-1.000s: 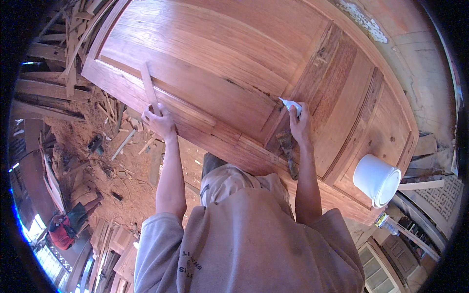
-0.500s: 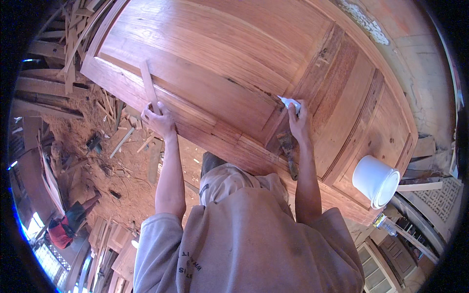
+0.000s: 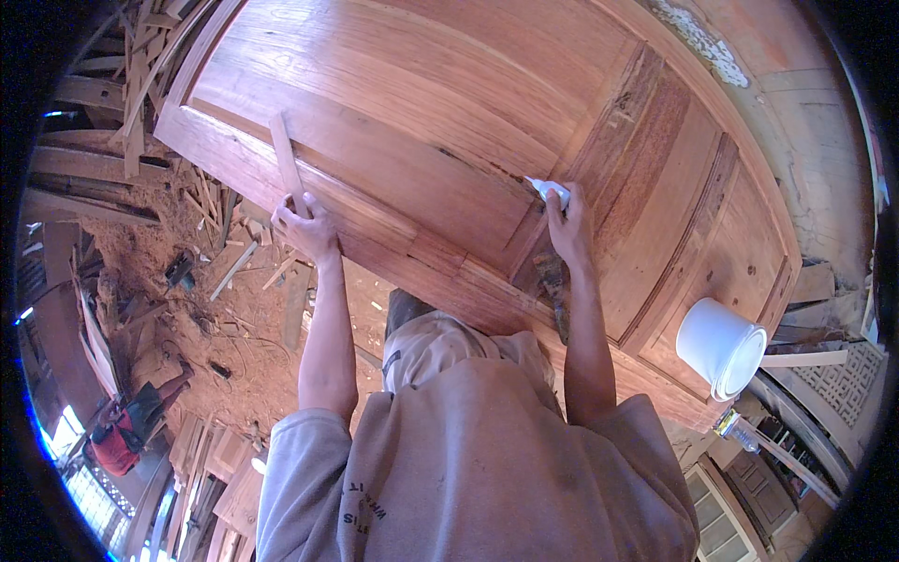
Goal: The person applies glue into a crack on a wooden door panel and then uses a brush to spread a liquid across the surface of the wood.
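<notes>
Your right hand (image 3: 569, 225) is wrapped around a small white glue tube (image 3: 547, 190), its nozzle at the groove of the wooden door panel (image 3: 449, 122); squeeze gently, following the seam toward 10 o'clock; your left hand (image 3: 304, 228) pinches a thin wooden strip (image 3: 284, 159) at 9 o'clock; hold it flat, clear of the bead.

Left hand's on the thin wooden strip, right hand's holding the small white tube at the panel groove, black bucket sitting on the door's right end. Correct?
Not quite: the bucket is white, not black. The head view shows it on the door at its right end. The rest stands: left hand on the thin wooden strip, right hand holding the small white tube at the panel groove.
</notes>
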Tool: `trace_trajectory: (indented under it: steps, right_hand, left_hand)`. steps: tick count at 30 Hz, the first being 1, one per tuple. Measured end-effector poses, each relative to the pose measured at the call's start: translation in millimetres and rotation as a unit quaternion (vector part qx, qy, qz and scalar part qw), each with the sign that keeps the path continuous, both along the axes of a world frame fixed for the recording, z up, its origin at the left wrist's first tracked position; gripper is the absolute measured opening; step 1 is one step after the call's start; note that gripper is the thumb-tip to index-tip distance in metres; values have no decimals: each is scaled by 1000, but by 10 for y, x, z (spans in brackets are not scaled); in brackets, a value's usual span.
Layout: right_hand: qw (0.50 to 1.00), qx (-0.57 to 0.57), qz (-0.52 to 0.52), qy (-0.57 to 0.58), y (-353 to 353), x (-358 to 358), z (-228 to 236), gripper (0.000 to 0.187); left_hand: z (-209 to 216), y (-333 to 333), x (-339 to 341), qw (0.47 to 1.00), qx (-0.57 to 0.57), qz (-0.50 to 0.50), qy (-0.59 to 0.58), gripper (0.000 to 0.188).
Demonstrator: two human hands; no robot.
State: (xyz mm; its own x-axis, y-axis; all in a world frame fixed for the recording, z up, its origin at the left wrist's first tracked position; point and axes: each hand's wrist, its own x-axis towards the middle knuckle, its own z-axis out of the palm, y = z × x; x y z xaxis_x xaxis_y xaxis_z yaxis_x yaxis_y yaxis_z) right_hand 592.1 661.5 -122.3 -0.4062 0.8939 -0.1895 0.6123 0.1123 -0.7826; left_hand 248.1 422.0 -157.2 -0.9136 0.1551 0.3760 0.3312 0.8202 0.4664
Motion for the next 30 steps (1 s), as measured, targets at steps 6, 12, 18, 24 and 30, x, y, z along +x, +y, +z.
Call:
trace_trajectory:
  steps: [6, 12, 18, 24, 30]
  right_hand:
    - [998, 7, -27, 62, -42, 59, -205, 37]
    - [998, -26, -18, 59, -144, 117, 118, 26]
    - [998, -23, -34, 57, -171, 221, 101, 28]
    - [999, -28, -24, 23, -151, 220, 82, 29]
    - [998, 15, -35, 57, -152, 252, -43, 28]
  left_hand:
    - [-42, -4, -19, 1000, 17, -6, -2, 40]
    - [-3, -22, -12, 1000, 0, 4, 8, 39]
    - [7, 14, 8, 1000, 2, -3, 11, 39]
    - [28, 9, 12, 1000, 10, -7, 16, 39]
    - [14, 17, 10, 1000, 10, -8, 12, 38]
